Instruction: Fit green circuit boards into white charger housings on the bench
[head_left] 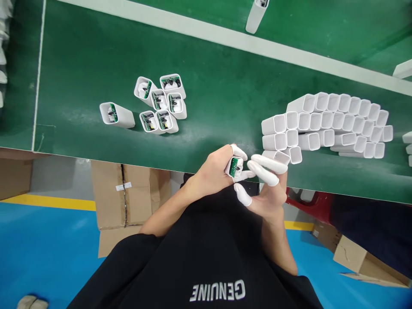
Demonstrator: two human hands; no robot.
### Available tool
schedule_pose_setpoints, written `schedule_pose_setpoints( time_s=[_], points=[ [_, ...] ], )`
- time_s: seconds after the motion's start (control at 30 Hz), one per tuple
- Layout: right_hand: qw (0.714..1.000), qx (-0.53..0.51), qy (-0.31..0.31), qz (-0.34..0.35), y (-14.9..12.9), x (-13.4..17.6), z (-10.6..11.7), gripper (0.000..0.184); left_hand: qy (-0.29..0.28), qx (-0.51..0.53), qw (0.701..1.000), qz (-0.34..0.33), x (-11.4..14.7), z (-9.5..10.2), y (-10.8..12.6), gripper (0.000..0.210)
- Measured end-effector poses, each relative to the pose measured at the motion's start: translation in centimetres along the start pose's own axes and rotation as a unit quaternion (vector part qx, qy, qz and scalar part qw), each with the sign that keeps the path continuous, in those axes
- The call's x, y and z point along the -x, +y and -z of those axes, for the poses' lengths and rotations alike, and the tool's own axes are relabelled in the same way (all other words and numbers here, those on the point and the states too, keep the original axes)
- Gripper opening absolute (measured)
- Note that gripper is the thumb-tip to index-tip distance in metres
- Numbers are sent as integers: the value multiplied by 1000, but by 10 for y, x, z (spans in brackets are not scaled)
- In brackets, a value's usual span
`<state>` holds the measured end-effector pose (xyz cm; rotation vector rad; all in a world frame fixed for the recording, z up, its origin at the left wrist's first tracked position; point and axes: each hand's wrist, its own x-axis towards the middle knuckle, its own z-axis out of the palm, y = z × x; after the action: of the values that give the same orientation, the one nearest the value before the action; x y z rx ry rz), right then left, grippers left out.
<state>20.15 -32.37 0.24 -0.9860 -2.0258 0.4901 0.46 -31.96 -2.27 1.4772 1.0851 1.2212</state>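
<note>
My left hand, with white finger cots on its fingertips, is closed around a white plastic housing at the table's near edge. Inside the housing's open end a green circuit board and white parts show. Just to the right, my right hand has its fingers apart and holds nothing I can see; white cots cover its thumb and fingers. Its fingertips are close to the housing, and whether they touch I cannot tell. Near it stand white empty housings, several in packed rows with their openings toward me.
Several white housings with green boards stand grouped on the green table, one apart at left. Another housing lies past the pale strip. Cardboard boxes sit below the table's near edge.
</note>
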Motion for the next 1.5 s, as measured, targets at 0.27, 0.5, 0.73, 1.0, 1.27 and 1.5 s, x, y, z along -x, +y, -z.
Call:
schedule_pose_setpoints(
  time_s=[0.27,0.5,0.73,1.0,1.27,1.5],
  points=[
    [986,111,-15,121,5,15,-10,61,13,-13,1000,9,7,-1,-8,57],
    [980,94,92,150,18,25,-38,45,-3,10,999,-43,8,-4,-14,66],
    [979,64,134,142,24,24,-38,52,1,66,994,-84,6,-2,-9,81],
    [991,-39,109,74,11,14,-9,60,-58,126,989,-55,20,27,17,90],
    [978,-192,62,-52,-7,-2,-10,63,-97,101,990,-32,21,48,30,95],
    [887,-400,81,-214,-12,-3,-30,62,-44,156,986,42,19,32,26,68]
  ],
)
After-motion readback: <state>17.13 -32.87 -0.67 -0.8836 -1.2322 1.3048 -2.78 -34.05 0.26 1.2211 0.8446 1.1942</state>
